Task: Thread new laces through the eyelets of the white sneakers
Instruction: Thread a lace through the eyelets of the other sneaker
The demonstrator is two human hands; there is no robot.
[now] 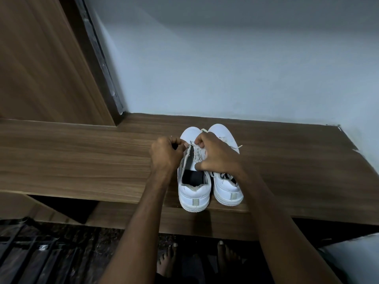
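Nearest, we see two bare feet (225, 261) on the dark floor (61, 253) below the wooden bench (82, 156). Two white sneakers (193, 193) stand side by side at the bench's near edge, heels toward us. Over the left sneaker, our left hand (165, 154) has its fingers curled, pinching a lace (189, 143) at the upper eyelets; our right hand (213, 153) pinches the lace from the other side, thumb resting by the tongue. Beyond, the toes point at the pale wall (225, 68).
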